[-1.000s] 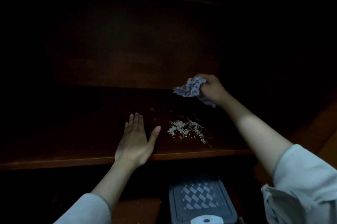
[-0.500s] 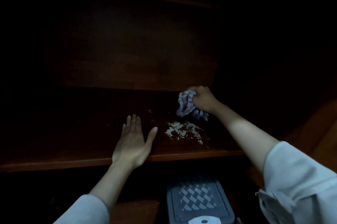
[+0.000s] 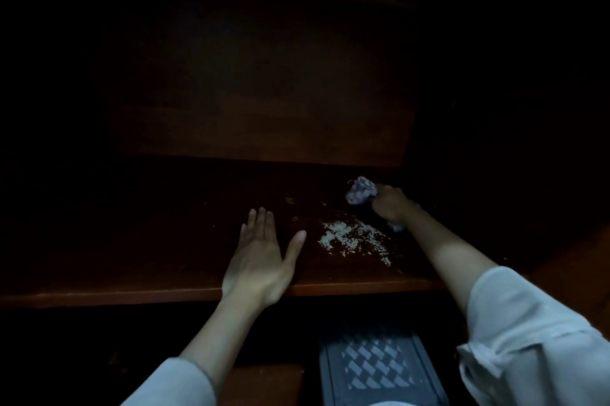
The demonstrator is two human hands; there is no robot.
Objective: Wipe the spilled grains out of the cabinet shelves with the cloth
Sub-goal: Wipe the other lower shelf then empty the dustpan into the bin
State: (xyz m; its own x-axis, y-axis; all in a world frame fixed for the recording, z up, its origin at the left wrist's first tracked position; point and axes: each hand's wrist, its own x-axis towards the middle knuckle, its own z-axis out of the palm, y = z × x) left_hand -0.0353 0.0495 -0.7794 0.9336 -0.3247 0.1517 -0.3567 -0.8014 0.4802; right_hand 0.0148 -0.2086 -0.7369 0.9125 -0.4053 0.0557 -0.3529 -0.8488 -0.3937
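A patch of pale spilled grains (image 3: 350, 237) lies on the dark wooden cabinet shelf (image 3: 165, 240), near its front edge. My right hand (image 3: 389, 204) grips a bunched checked cloth (image 3: 359, 191) low on the shelf, just behind and to the right of the grains. A corner of the cloth pokes out under the wrist. My left hand (image 3: 260, 257) is flat and open, fingers straight, thumb spread, with its heel at the shelf's front edge, left of the grains.
A few stray specks (image 3: 290, 200) lie further back on the shelf. Below the shelf edge sits a grey plastic basket with a lattice pattern (image 3: 376, 366). The cabinet's back panel and right side wall are very dark.
My right hand came down from mid-air with the cloth to the shelf, then shifted slightly right behind the grains. My left hand has stayed put.
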